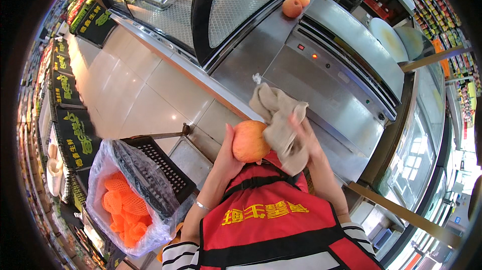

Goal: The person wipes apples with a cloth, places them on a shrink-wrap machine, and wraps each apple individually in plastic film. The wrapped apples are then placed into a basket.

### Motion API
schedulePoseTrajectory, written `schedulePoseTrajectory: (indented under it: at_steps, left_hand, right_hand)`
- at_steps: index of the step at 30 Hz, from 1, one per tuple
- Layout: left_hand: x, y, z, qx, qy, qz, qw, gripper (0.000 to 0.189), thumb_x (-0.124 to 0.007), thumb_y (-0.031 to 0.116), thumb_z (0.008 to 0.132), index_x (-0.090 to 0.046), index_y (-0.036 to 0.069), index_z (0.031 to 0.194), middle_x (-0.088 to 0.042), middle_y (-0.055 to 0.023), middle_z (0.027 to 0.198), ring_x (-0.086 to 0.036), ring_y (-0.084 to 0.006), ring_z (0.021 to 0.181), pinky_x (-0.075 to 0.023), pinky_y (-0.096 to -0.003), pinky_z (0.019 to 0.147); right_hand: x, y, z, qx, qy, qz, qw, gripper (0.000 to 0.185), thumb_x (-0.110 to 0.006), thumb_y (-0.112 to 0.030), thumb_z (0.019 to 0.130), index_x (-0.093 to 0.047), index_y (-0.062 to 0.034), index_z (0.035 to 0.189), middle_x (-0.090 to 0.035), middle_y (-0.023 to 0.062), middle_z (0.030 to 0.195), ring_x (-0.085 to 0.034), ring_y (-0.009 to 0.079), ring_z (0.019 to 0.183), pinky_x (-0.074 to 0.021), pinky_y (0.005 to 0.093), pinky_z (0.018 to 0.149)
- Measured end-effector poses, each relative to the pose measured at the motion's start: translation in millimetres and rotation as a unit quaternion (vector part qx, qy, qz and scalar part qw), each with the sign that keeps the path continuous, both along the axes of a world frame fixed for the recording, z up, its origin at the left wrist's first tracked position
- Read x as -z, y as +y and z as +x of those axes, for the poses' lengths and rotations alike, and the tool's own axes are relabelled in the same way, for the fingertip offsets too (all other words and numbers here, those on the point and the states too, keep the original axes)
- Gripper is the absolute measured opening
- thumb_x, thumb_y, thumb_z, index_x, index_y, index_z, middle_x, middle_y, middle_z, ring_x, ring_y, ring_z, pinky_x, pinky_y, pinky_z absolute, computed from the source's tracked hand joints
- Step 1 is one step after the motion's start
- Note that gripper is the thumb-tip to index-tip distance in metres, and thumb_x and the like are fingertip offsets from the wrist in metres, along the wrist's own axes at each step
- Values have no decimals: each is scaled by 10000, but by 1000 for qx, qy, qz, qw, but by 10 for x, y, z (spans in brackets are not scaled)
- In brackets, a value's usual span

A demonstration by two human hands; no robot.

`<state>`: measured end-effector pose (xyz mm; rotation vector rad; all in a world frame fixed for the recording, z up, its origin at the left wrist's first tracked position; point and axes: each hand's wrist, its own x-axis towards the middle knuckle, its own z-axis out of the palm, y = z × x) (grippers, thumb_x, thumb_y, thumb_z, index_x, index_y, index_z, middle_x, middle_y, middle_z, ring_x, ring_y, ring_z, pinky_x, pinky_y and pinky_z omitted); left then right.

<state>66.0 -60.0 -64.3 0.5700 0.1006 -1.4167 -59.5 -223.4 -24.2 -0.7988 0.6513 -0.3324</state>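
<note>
An orange-red apple (250, 141) rests in my left hand (230, 153), held in front of the red apron. My right hand (307, 134), slightly blurred, grips a beige cloth (282, 119). The cloth hangs down against the right side of the apple and covers part of it. Two more apples (292, 7) sit together at the far end of the steel counter (248, 51).
A wrapping machine (327, 78) with a lit lamp stands on the counter's right. Lower left, a clear plastic bag (94, 198) holds orange foam fruit nets (126, 209) in a black crate (165, 168). A glass display case (244, 2) borders the counter; tiled floor (131, 85) lies left.
</note>
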Motion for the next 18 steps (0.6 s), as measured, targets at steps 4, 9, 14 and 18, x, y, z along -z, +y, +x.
schedulePoseTrajectory:
  at_steps: [4, 9, 14, 18]
  left_hand:
    - [-238, -71, -33, 23, -44, 90, 995, 780, -357, 668, 940, -351, 74, 1446, -514, -128, 1370, -527, -267, 1250, -438, -394, 1048]
    - [-156, -42, -92, 37, -169, 60, 983, 732, -404, 608, 960, -326, 80, 1460, -464, -111, 1414, -516, -261, 1259, -442, -406, 1042]
    - [-66, -37, -39, 6, 50, 16, 999, 718, -372, 612, 965, -359, 83, 1451, -483, -128, 1411, -513, -284, 1261, -410, -445, 1067]
    - [-79, -26, -88, 25, -26, 82, 996, 716, -352, 652, 948, -422, 91, 1389, -556, -132, 1314, -579, -300, 1156, -481, -452, 950]
  right_hand:
    - [-76, 190, 120, -100, 10, -461, 882, 604, -787, -174, 815, -504, 7, 1317, -576, 96, 1266, -566, 163, 1141, -492, 318, 927]
    - [25, 179, 295, 1, -59, -77, 995, 311, -752, -103, 843, -644, 13, 1110, -690, 35, 1006, -639, 108, 921, -534, 267, 787]
    - [15, 201, 51, -102, -64, -205, 971, 503, -774, -94, 814, -551, 0, 1255, -648, 36, 1089, -616, 136, 995, -505, 282, 878]
    - [51, 199, 122, -35, -31, -181, 982, 527, -806, -84, 774, -570, -4, 1239, -650, 41, 1088, -609, 152, 1030, -496, 306, 908]
